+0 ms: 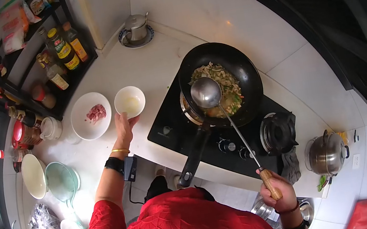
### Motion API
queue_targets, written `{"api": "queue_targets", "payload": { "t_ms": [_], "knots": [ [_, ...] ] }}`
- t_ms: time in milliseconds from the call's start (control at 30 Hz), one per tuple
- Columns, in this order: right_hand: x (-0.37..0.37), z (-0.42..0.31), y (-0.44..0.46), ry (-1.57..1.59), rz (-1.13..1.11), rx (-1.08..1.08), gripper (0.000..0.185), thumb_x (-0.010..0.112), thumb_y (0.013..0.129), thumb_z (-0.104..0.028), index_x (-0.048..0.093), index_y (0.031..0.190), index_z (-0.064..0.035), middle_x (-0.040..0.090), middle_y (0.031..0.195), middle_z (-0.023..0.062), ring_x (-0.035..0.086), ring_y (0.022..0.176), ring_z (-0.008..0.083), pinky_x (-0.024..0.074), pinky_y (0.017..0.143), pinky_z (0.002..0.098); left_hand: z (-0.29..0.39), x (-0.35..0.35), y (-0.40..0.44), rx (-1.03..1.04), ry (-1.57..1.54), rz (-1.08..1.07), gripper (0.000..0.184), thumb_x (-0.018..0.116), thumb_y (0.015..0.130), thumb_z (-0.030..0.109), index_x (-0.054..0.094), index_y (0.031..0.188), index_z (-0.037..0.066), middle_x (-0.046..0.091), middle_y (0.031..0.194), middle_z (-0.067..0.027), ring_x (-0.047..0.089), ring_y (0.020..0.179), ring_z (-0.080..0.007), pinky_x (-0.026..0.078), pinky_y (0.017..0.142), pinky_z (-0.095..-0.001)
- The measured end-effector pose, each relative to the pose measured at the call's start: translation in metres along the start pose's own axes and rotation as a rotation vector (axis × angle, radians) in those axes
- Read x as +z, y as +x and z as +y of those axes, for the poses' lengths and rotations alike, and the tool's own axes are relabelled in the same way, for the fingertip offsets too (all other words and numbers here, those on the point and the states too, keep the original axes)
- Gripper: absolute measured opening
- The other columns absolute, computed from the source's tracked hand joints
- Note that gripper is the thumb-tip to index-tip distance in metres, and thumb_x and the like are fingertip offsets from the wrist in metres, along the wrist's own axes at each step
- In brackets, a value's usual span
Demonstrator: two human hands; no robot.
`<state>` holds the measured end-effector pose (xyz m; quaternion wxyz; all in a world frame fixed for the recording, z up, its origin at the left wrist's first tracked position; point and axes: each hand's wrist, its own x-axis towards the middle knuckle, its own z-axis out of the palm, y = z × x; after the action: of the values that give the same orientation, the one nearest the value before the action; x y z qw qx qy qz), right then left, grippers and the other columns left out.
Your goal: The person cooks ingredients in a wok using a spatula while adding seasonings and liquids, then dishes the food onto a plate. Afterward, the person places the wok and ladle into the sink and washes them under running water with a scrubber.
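Note:
My left hand (125,125) grips the near edge of a small white bowl (138,94) with a little pale liquid in it. Left of that bowl lies a white plate (80,128) with some chopped raw meat (96,113). My right hand (281,193) is wrapped round the wooden handle of a metal ladle (206,92). Its round head is over the black wok (246,67), at the left part of the food. Chopped food (223,78) with green bits and some liquid fills the wok's bottom. The wok's long handle (194,158) points toward me.
The wok stands on a black gas hob (166,127), with a second burner (278,132) at right. A lidded pot (326,154) is farther right. A shelf of sauce bottles (63,47), a green strainer (62,178) and a cream bowl (33,176) are at left. A metal pot (136,28) stands in the corner.

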<state>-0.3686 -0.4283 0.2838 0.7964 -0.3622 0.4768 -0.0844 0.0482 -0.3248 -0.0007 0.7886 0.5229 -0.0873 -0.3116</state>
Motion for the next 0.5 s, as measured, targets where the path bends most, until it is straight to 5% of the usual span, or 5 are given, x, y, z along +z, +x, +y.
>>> {"api": "queue_targets", "payload": {
  "t_ms": [333,500],
  "knots": [
    [-0.021,0.000,-0.003,0.013,-0.015,-0.005,0.036,0.042,0.085,-0.025,0.047,0.116,-0.0069,0.044,0.058,0.0041,0.034,0.037,0.0092,0.0272,0.036,0.0219,0.046,0.019,-0.033,-0.300,-0.320,-0.121,0.044,0.051,0.086,0.036,0.042,0.117,0.005,0.049,0.112,-0.0104,0.051,0.099,-0.0218,0.041,0.090,-0.0363],
    [-0.037,-0.009,-0.001,-0.100,-0.005,-0.047,0.034,0.044,0.085,-0.026,0.048,0.112,-0.0070,0.045,0.059,0.0049,0.036,0.039,0.0098,0.0276,0.037,0.0219,0.068,0.026,-0.063,-0.202,-0.327,-0.229,0.049,0.050,0.088,0.036,0.040,0.122,0.002,0.050,0.116,-0.0094,0.046,0.108,-0.0202,0.036,0.097,-0.0372]
  ]
}}
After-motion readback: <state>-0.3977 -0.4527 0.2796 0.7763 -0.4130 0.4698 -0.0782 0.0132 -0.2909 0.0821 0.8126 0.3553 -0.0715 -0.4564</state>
